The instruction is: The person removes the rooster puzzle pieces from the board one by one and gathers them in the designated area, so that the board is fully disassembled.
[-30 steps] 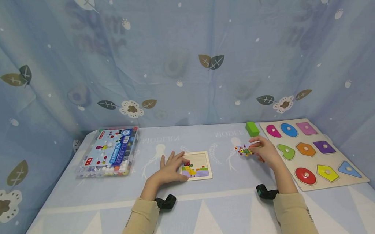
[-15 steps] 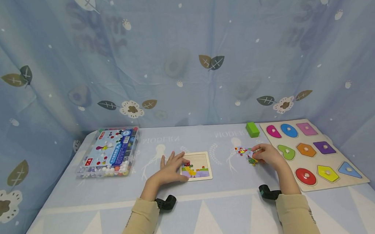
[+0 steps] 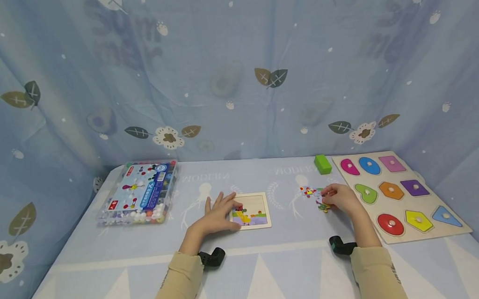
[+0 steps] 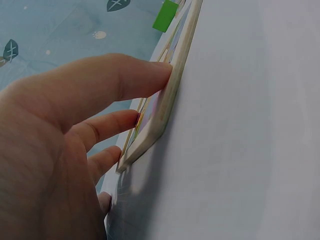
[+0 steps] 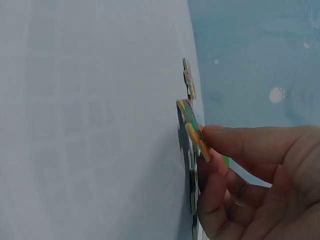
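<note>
My left hand [image 3: 214, 217] rests on the left side of a small wooden jigsaw board [image 3: 253, 199], fingers spread. In the left wrist view its thumb [image 4: 145, 77] presses the board's rim. A colourful picture fills the lower part of the board, and bare wood shows above it. To the right, my right hand [image 3: 344, 200] pinches a green and orange jigsaw piece [image 5: 194, 131] between thumb and fingers, tilted just above the table. Other jigsaw pieces [image 3: 307, 191] lie beside and under that hand, which partly hides them.
A green block [image 3: 323, 164] stands behind the right hand. At the right lies a wooden shape board [image 3: 371, 215] with several knobbed shapes. A clear plastic case [image 3: 139, 192] of beads sits at the left. A patterned blue curtain [image 3: 233, 75] hangs behind the table.
My right hand has moved slightly right and toward me from a second ago, uncovering more of the jigsaw pieces, and pinches a piece. My left hand has stayed on the board.
</note>
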Tool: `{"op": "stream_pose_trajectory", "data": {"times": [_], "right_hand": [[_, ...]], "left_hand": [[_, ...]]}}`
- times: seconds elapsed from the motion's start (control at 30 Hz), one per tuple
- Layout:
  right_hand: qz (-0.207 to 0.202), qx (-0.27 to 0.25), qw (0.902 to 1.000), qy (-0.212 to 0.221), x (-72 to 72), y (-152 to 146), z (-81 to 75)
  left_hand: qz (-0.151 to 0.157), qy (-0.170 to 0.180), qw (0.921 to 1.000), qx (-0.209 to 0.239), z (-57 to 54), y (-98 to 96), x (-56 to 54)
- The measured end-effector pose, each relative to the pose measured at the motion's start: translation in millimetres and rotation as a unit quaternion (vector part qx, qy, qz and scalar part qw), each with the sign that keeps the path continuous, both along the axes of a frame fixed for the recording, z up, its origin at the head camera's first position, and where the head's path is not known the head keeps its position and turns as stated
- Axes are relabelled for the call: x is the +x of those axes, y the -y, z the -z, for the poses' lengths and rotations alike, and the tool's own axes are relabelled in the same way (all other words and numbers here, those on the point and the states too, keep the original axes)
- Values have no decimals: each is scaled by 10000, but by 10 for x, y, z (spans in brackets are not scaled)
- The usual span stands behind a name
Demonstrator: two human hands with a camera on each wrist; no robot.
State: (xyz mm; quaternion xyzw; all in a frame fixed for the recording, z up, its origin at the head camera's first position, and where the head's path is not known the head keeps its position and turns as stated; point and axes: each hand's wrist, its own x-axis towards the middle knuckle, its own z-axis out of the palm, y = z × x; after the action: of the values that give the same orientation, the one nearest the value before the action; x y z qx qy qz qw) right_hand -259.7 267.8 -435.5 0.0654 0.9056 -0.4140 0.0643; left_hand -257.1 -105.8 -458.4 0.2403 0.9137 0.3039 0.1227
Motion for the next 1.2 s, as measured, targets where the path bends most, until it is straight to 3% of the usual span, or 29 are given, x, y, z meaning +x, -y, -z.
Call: {"op": "stream_pose_trajectory", "data": {"times": [0.37, 0.5, 0.63, 0.7, 1.2], "right_hand": [[134, 63, 9997, -176, -31, 23, -24], [100, -660, 9974, -261, -50, 87, -43], [-118, -1543, 9876, -264, -73, 203, -37], [-223, -1718, 9845, -257, -76, 266, -37], [-480, -1828, 9813, -352, -52, 523, -4]], "left_hand": [[-19, -17, 10000, 8, 9, -4, -18], [-18, -18, 10000, 15, 9, -2, -17], [-17, -26, 10000, -5, 0, -2, -13], [-18, -25, 10000, -18, -1, -2, -15], [-23, 14, 10000, -37, 12, 1, -9]]}}
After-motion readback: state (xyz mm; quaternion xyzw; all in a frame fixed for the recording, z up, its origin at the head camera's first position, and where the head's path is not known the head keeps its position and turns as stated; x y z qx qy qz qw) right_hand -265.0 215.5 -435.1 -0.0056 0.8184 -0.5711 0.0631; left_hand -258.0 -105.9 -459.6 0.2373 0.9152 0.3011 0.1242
